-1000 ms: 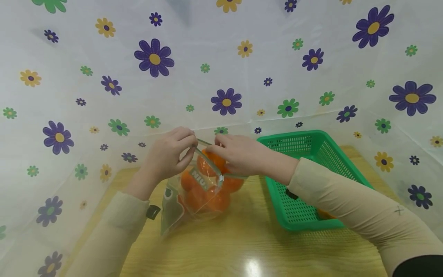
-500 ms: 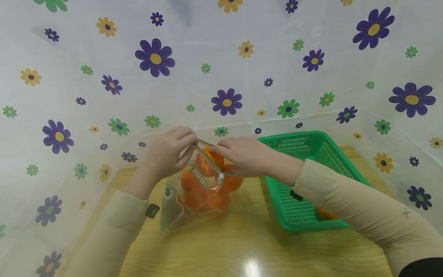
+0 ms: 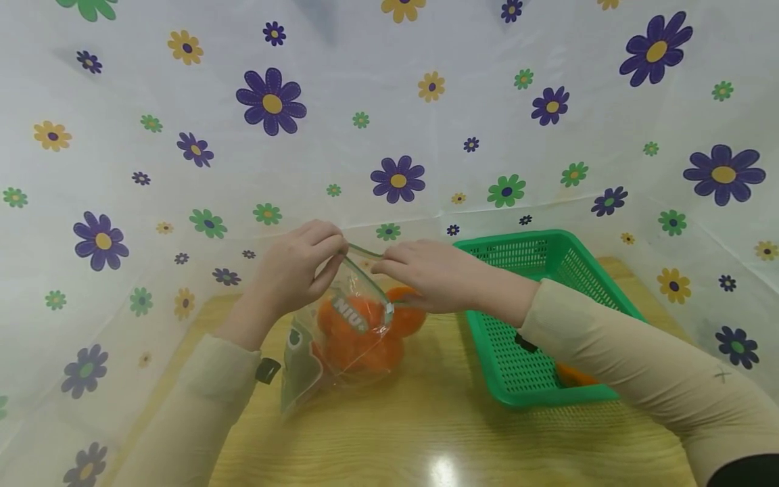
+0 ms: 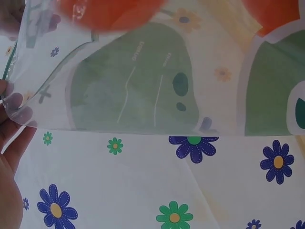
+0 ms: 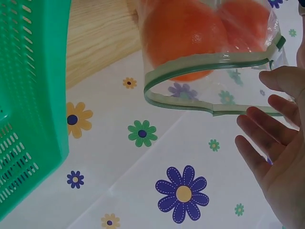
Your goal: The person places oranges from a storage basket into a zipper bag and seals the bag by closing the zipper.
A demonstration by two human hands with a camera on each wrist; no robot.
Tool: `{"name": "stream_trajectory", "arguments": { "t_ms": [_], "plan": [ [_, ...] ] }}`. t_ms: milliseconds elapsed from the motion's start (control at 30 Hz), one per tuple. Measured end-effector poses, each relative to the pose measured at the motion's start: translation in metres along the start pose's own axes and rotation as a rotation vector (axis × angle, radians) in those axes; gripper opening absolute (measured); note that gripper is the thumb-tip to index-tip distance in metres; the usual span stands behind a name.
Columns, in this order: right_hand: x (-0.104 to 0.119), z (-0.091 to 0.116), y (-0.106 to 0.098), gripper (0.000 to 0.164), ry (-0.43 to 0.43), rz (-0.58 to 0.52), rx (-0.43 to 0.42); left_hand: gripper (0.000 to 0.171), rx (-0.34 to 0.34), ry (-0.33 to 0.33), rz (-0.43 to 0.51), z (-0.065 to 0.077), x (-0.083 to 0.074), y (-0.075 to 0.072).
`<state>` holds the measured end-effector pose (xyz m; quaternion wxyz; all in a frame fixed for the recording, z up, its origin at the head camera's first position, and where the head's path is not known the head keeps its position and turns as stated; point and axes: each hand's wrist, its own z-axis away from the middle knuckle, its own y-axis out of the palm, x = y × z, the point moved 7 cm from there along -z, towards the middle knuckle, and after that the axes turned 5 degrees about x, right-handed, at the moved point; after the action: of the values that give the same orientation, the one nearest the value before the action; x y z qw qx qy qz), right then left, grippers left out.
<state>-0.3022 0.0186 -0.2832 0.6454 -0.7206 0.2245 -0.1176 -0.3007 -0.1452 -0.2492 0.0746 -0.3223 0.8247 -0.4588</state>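
A clear zip bag [image 3: 297, 375] with a green print stands on the table, with several oranges [image 3: 365, 355] inside it. My left hand [image 3: 295, 267] pinches the far left corner of its mouth between thumb and fingers; in the left wrist view those fingertips [image 4: 21, 114] show through the plastic. My right hand [image 3: 435, 270] is at the right side of the mouth. Seen from the right wrist, its fingers [image 5: 269, 126] are spread and loosely extended beside the green zip strip [image 5: 209, 62], with nothing gripped. The mouth gapes between the hands.
Right of the bag stands a green plastic basket [image 3: 499, 379], partly under my right forearm. An orange fruit [image 3: 572, 375] shows at its near end. A white flowered sheet [image 3: 341, 155] hangs behind the wooden table [image 3: 389, 439].
An orange at the bag's mouth has dropped down inside among the others. My right hand's fingers have come off it and shifted slightly right. The left hand keeps its hold on the corner.
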Motion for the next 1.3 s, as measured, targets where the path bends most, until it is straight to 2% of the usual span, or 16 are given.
{"name": "stream_trajectory", "arguments": {
  "t_ms": [267,633,967,1300],
  "plan": [
    [-0.005,0.007,0.002,0.049,0.015,0.052,0.003,0.006,0.009,-0.006,-0.004,0.001,0.001,0.0],
    [-0.016,0.022,0.013,0.059,0.081,0.057,0.098,0.005,0.004,-0.006,-0.003,0.002,0.002,0.001],
    [-0.025,0.043,0.025,0.067,0.101,0.077,0.172,0.006,-0.004,0.001,0.005,0.003,0.002,0.003],
    [-0.03,0.061,0.028,0.07,0.13,0.095,0.207,0.006,-0.001,-0.002,0.009,0.001,0.002,0.001]
  ]
}}
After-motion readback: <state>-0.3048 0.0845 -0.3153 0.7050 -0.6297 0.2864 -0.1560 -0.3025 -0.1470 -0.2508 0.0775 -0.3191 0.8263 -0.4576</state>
